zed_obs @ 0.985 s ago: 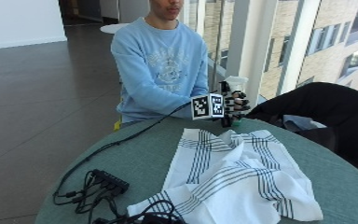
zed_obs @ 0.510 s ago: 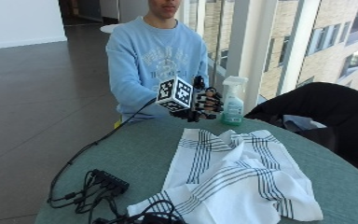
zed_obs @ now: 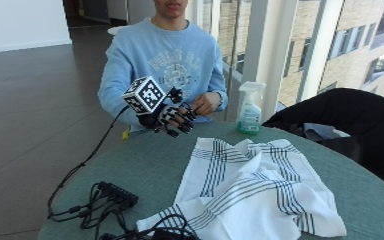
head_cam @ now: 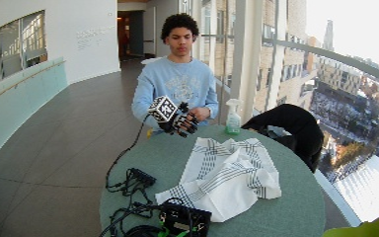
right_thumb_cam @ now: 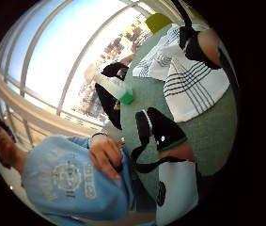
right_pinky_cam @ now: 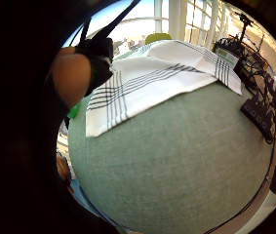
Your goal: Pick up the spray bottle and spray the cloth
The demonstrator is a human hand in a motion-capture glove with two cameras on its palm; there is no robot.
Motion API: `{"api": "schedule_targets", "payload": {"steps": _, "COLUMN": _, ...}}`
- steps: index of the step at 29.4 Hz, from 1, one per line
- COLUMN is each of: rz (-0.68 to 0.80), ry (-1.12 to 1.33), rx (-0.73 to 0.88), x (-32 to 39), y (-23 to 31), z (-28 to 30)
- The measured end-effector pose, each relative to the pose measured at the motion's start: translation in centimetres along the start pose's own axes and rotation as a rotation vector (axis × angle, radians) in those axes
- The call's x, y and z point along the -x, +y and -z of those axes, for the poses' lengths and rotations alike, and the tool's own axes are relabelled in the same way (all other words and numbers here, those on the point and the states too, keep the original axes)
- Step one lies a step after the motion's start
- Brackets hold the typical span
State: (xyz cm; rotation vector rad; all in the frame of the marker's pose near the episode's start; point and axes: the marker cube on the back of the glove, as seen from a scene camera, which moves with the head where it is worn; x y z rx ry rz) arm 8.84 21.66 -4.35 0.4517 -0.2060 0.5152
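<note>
hand: right hand (zed_obs: 169, 117) holds nothing, fingers loosely curled
bottle: spray bottle (zed_obs: 250, 108) at 3 o'clock; approach level, wrap neck
cloth: cloth (zed_obs: 252, 187) spread flat

Round green counter (zed_obs: 145, 165). White striped cloth (zed_obs: 252, 192) lies crumpled across mid/right. Spray bottle (zed_obs: 250, 107) upright at far edge, apart from cloth. Black power strip (zed_obs: 115, 192) w/ cables near left edge; black box (head_cam: 183, 219) at near edge.
</note>
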Motion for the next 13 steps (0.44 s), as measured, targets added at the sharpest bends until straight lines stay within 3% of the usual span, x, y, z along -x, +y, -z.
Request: {"api": "schedule_targets", "payload": {"steps": 13, "rz": -0.088, "ry": 0.109, "rx": -0.021, "x": -4.7, "y": 3.0, "z": 1.8}}
